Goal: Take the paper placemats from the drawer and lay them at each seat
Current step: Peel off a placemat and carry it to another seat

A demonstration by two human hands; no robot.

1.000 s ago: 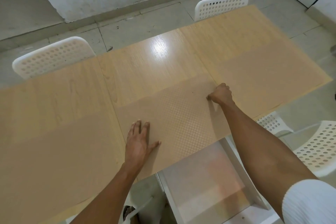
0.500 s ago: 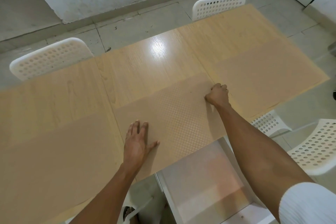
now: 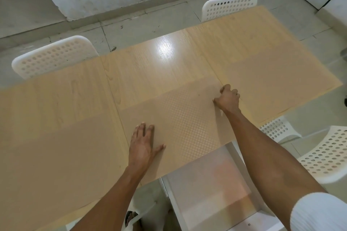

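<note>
A tan dotted paper placemat lies flat on the near middle of the wooden table. My left hand rests palm down on its near left part, fingers spread. My right hand is curled at the mat's far right corner, fingers bent against its edge. Two more tan placemats lie on the near side, one at the left and one at the right. Below the table edge, the white drawer stands pulled out between my arms.
White perforated chairs stand around the table: two on the far side, two at the near right. The floor is grey tile, with a wall and door frames beyond.
My right hand has shifted slightly along the mat's far right corner. My left hand stays flat on the mat. The view has barely moved.
</note>
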